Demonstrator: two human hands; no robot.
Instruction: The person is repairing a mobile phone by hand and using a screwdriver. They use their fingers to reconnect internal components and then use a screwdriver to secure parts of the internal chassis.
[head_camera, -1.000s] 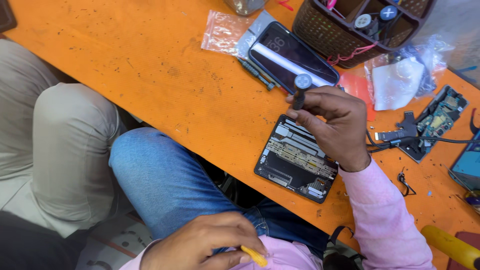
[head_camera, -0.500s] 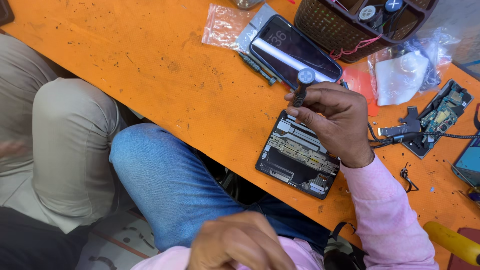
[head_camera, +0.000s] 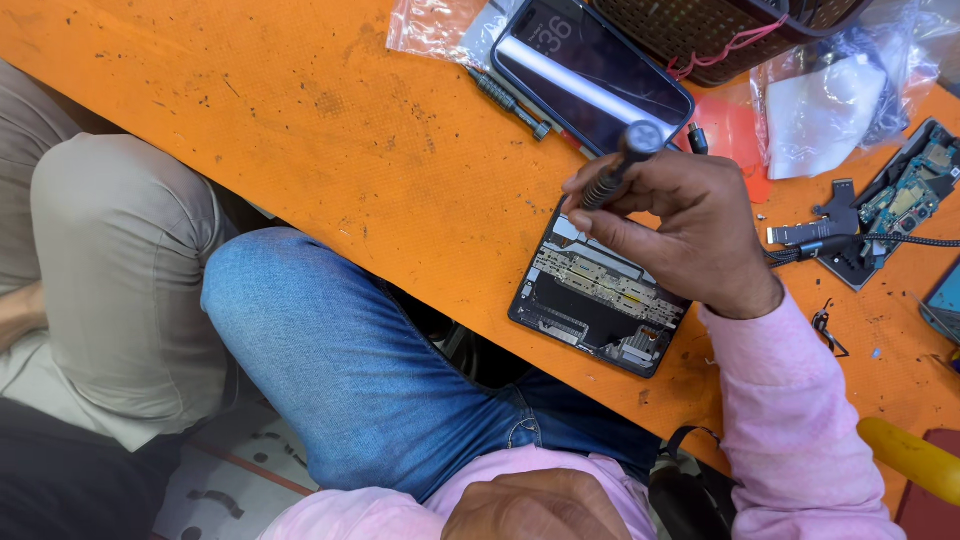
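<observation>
Right hand (head_camera: 690, 235) clenched on screwdriver (head_camera: 618, 165) over opened phone (head_camera: 597, 298) — scuffed orange table (head_camera: 300, 120).

Right hand (head_camera: 690, 235) curled closed over the table; left hand (head_camera: 540, 505) low, fisted.

Bare orange table (head_camera: 300, 130) left of opened phone (head_camera: 600, 300); basket (head_camera: 720, 30), bags (head_camera: 840, 100) crowd beyond.

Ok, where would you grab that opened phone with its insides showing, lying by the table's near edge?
Take the opened phone by its two long edges at the lower end, coming from the near table edge. It lies flat, components up, and the right hand with the grey screwdriver covers its upper end.
</observation>
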